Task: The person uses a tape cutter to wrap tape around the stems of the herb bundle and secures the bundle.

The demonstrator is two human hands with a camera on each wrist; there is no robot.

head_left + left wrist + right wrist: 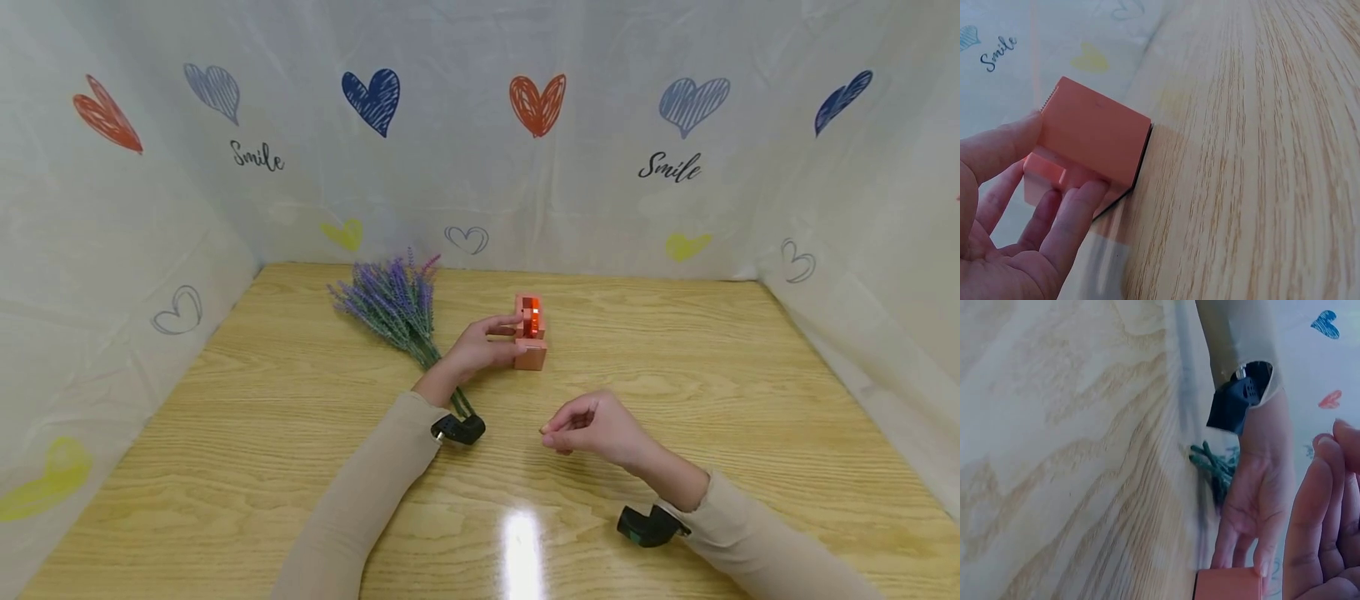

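On the table's middle stands a salmon-pink tape dispenser (531,357) with a bright red roll (536,317) in it. My left hand (483,346) grips its left side, thumb at the near end and fingers farther back. In the left wrist view the dispenser (1097,131) shows a toothed edge near the thumb. Nearer me and to the right, my right hand (603,429) is raised above the table, thumb and fingertips pinched together. A tiny yellowish piece (542,430) shows at those fingertips; its kind is too small to tell. The right wrist view hides what lies between them.
A bunch of artificial lavender (393,304) lies left of the dispenser, its stems running under my left wrist. Black wrist cameras (461,428) hang below both sleeves. The wooden table (675,350) meets a white curtain (465,183) printed with hearts at the back and sides.
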